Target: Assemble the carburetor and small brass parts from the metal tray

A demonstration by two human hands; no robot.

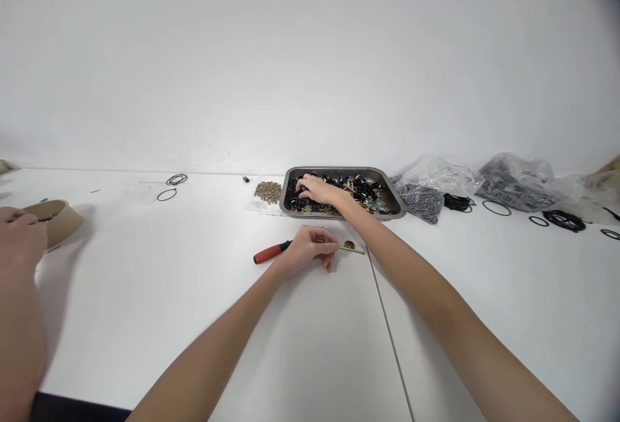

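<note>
Bearings are taken from your left hand [310,247] as dial centre. Its grip is narrow, thumb and fingers pinching a thin brass rod [352,249] that sticks out toward 3 o'clock, low over the bench [169,318]. A small round brass piece [349,244] sits just beside the rod — whether the two are joined, you cannot tell from this view. At 9 o'clock lies a tool with a red handle [268,253], its black end running behind the hand. Your right hand [314,188] is at 12 o'clock, reaching into the left part of a dark metal tray [387,216] centred at 1 o'clock; its fingers are bent among mixed black and brass-coloured parts [361,190], and whether that grip holds anything cannot be told. Near the tray at 11 o'clock: a pile of small brass-coloured pieces [268,192]. Between 2 and 3 o'clock: clear plastic bags [516,183] with dark grey contents, and a black cord bundle [456,203]. Thin black loops [167,195] lie at 10 o'clock. Far out at 9 o'clock — another person's hand [22,234] at a beige bowl [65,225].
</note>
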